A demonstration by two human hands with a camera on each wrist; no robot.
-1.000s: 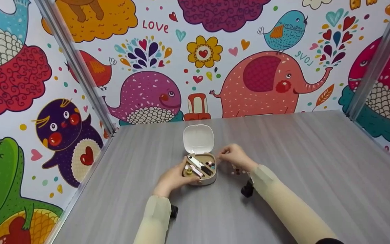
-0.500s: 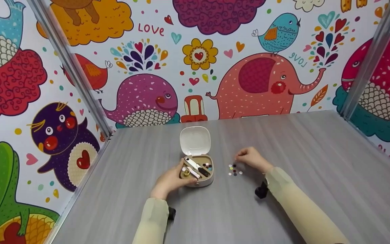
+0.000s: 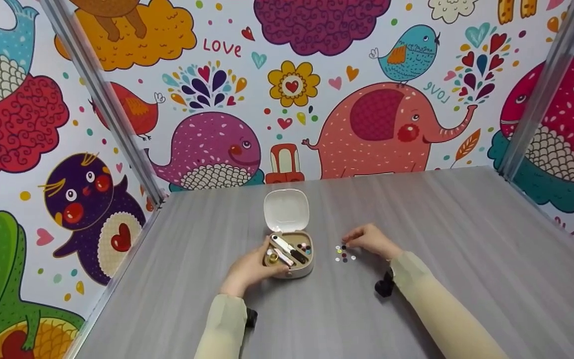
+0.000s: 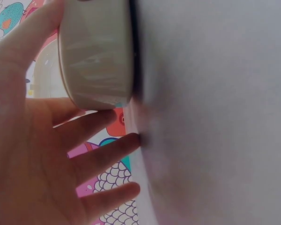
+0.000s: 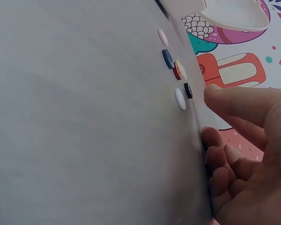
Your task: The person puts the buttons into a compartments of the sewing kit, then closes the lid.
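A cream sewing box (image 3: 301, 271) stands on the table with its white lid (image 3: 287, 212) raised. My left hand (image 3: 249, 271) holds the box at its left side, thumb at the front and fingers along the wall; the lower fingers spread apart in the left wrist view. Inside lie a white-and-black tool (image 3: 289, 248), a gold-coloured round item (image 3: 273, 259) and several coloured buttons (image 3: 305, 248). To the right, my right hand (image 3: 374, 241) reaches down at a small group of loose buttons. Its thumb is beside a black button (image 5: 188, 90), with a gap between them; the index fingertip is hidden.
Loose buttons on the grey table (image 3: 416, 209) include a white button (image 5: 180, 99), a blue button (image 5: 167, 58) and a pink button (image 5: 163, 37). Walls with cartoon animals and metal posts (image 3: 536, 94) border the table at the back and sides.
My right hand has moved right, from beside the box to the loose buttons, and has come down close to the black one. The left hand keeps its hold on the box.
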